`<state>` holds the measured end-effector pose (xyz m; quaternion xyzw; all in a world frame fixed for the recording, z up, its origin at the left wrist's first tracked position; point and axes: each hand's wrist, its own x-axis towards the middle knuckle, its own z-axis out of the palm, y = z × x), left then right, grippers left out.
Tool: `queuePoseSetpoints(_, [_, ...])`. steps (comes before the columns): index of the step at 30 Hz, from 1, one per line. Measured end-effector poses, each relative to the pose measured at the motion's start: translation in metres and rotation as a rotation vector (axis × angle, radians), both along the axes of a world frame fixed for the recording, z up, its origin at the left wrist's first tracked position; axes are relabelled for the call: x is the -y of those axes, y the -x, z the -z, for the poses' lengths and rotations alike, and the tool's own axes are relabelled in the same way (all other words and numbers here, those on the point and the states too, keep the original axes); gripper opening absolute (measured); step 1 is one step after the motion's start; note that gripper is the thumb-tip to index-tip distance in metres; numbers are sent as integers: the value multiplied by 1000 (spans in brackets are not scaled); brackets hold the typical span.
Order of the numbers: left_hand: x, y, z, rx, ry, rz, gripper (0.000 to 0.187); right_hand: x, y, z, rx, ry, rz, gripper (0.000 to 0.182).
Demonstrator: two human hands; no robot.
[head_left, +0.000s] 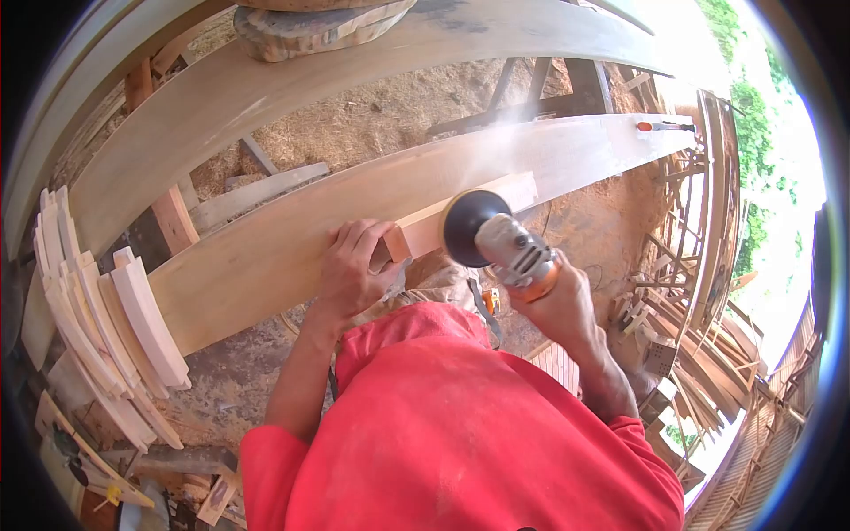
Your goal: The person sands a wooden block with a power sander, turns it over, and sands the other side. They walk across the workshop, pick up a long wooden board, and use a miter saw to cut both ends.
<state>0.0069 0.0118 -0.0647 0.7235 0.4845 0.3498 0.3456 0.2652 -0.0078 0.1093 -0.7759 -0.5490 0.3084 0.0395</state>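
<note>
"Wrapped tight or loose, the right hand (560, 294) in the head view?"
"Closed round the body of an angle grinder (512, 250), which points to about 10 o'clock from the fist."
"And the left hand (352, 270)?"
"Part-way open, thumb and fingers apart at the 9 o'clock end of a wooden block (418, 232). Whether they pinch it, I can't tell."
"Where's that block?"
"Near the middle, along the 6 o'clock edge of a long curved plank (239, 283). The grinder's round disc (465, 226) covers part of it, and pale dust (503, 146) hangs toward 12 o'clock from there."
"What's round about?"
"Curved wooden pieces (146, 314) bunched at 9 o'clock, a thick wooden slab (310, 31) at 11, an orange-handled tool (660, 126) on the plank at 2"
</note>
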Motion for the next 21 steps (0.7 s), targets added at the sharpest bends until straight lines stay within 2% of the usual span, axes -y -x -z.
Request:
queuePoseSetpoints(3, [0,1,1,-16,-7,3,57,-4,-27,-1,42,15,59,45])
queuePoseSetpoints(5, [0,2,0,-26,-7,8,57,-9,-40,-1,5,-23,181,46])
queuePoseSetpoints(11, [1,1,-1,-49,-18,16,57,-20,-78,-4,86,-89,243,40])
queuePoseSetpoints(13, [3,2,3,-46,-6,-6,56,-21,-84,-10,143,42,426,38])
queuePoseSetpoints(14, [5,4,3,-53,-5,3,56,-15,-92,-10,21,19,505,35])
queuePoseSetpoints(15, [4,5,1,-90,1,16,58,-7,-96,-8,14,20,513,35])
queuePoseSetpoints(17, [2,3,-10,-130,-6,51,62,15,-101,-5,-142,-199,458,31])
queuePoseSetpoints(18, [3,-1,-28,-116,101,-1,67,20,-93,-12,-209,-101,597,30])
queuePoseSetpoints(21, [-5,-21,-39,-117,311,-52,76,52,-96,5,-361,-92,717,33])
